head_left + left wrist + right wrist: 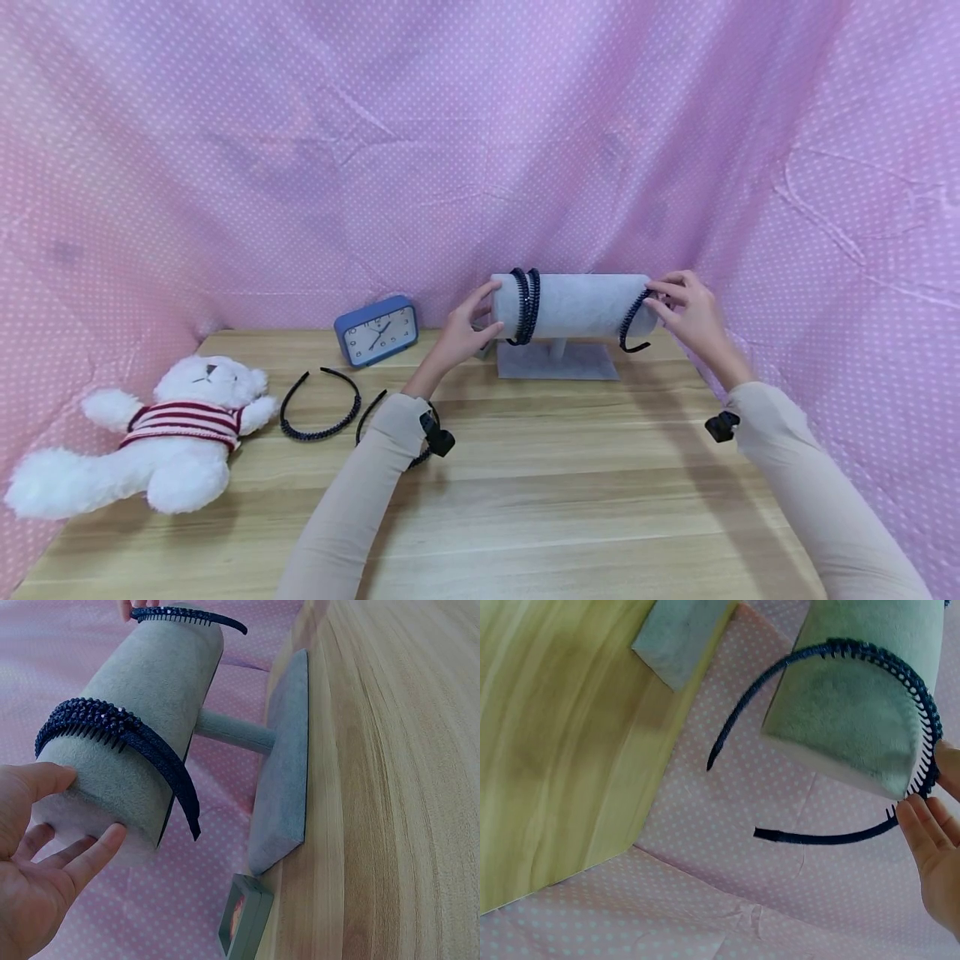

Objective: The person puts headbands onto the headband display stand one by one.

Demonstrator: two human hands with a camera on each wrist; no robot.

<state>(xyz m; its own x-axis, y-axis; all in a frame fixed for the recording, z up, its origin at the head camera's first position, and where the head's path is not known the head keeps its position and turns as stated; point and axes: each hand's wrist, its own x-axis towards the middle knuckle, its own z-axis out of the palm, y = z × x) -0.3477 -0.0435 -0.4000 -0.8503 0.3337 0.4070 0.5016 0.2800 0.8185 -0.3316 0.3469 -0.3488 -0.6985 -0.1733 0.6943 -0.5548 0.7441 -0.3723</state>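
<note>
A grey padded headband stand (592, 307) has a horizontal roll on a flat base. My left hand (467, 329) grips the roll's left end, and in the left wrist view its thumb lies on top with fingertips against the end face. My right hand (686, 310) pinches a dark headband (632, 321) at the roll's right end. The right wrist view shows this headband (922, 712), toothed inside, partly around the end with both tips free. Dark beaded headbands (528, 307) sit side by side near the roll's left end.
One dark headband (318, 435) lies on the wooden table (585, 517), with another (367, 408) partly hidden behind the left forearm. A blue clock (377, 331) and a white plush bear (180, 425) are at the left. A small grey frame (246, 919) stands by the base.
</note>
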